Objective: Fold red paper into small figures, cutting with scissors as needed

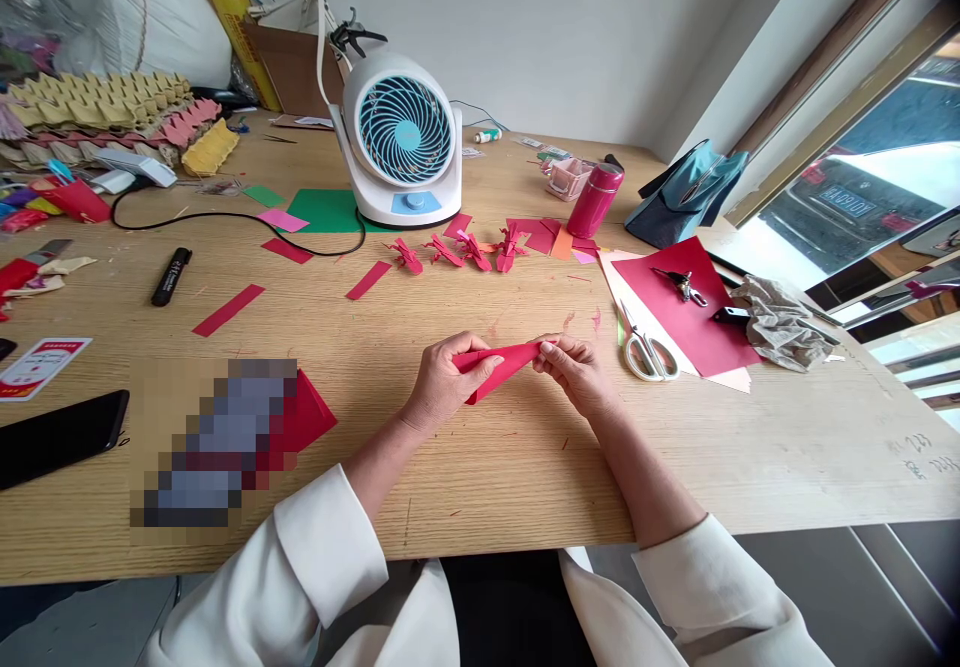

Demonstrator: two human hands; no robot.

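Red paper (504,365) pinched btwn both hands: left hand (442,379) fingers closed on folded end, right hand (574,367) fingertips nipping tip. Prob light, thin, creases easily; best gripped at edges. Scissors (646,352) near right.

We see a pixelated block (217,442) blotting out whatever lies on the table (525,467) left of the arms, with only a red sheet (311,415) poking out from its right side; the folded red paper (501,365) is partly covered by the left hand (442,379) and the right hand (574,367), so its folds stay unclear; the black phone (56,437) is cut by the left edge; the print on the card (41,365) is too small to read.
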